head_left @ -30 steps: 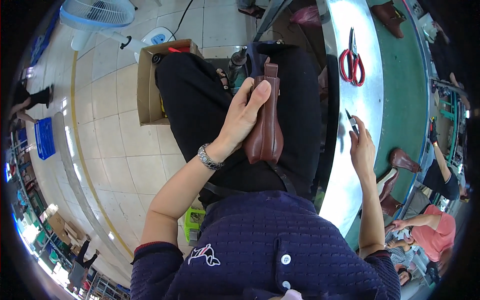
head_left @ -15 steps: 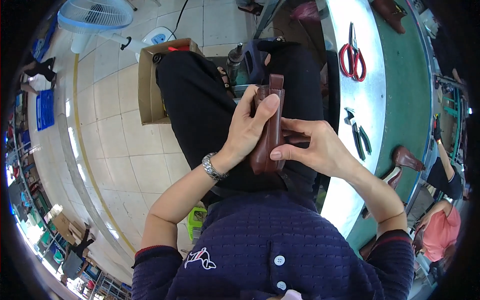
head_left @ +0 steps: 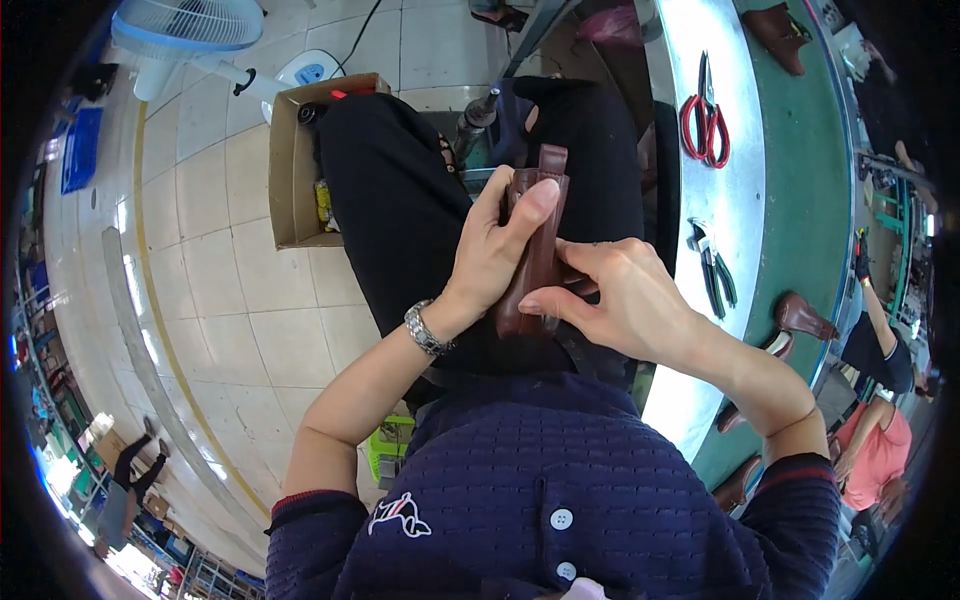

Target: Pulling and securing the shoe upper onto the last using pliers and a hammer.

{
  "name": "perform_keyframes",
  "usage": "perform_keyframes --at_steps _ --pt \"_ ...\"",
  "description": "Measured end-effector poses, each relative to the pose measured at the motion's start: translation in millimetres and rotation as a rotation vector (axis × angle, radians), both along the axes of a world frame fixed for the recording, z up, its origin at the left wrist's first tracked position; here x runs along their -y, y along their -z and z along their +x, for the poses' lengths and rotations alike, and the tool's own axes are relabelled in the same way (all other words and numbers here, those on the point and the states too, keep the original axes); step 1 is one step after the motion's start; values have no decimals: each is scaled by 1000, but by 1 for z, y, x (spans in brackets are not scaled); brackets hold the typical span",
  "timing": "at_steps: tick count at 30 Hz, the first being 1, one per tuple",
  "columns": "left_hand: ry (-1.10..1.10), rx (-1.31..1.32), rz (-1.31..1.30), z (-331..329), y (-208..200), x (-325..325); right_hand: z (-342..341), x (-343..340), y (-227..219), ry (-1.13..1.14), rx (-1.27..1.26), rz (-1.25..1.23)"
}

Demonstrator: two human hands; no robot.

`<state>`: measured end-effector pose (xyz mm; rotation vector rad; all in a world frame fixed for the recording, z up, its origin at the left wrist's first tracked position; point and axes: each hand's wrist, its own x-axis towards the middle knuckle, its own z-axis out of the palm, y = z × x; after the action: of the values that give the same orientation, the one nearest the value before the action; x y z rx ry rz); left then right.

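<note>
Over my lap I hold a dark brown leather boot upper (head_left: 541,250), with its pull tab up at the far end and its rounded end toward me. My left hand (head_left: 495,243) grips it from the left, thumb lying along the top part. From the right, my right hand (head_left: 632,302) pinches its lower side; the thumb presses on the leather near the rounded end. The other right fingers are partly hidden behind the upper.
Red-handled scissors (head_left: 706,122) and dark green-handled pliers (head_left: 714,272) lie on the metal bench (head_left: 745,190) to my right. Beyond runs a green surface (head_left: 815,190) with brown boots (head_left: 803,315). A cardboard box (head_left: 292,165) and a fan (head_left: 188,30) stand at the left.
My right thumb has slid leftward across the leather near the rounded end. The boot upper has tilted and turned slightly; my left hand keeps its grip.
</note>
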<state>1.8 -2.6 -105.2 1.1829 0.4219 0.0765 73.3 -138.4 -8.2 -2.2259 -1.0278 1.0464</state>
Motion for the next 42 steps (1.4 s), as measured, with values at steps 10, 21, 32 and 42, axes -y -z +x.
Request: perform_keyframes --at_steps 10,21,32,42 --pt "74 -35 -333 7 3 -10 9 15 21 174 -213 307" --pt "176 38 -216 -21 4 -3 36 8 46 225 -354 421" --pt "65 58 -203 -6 12 13 48 -10 34 343 -258 356" --pt "97 -106 -111 -63 -28 -2 17 -31 61 505 -206 697"
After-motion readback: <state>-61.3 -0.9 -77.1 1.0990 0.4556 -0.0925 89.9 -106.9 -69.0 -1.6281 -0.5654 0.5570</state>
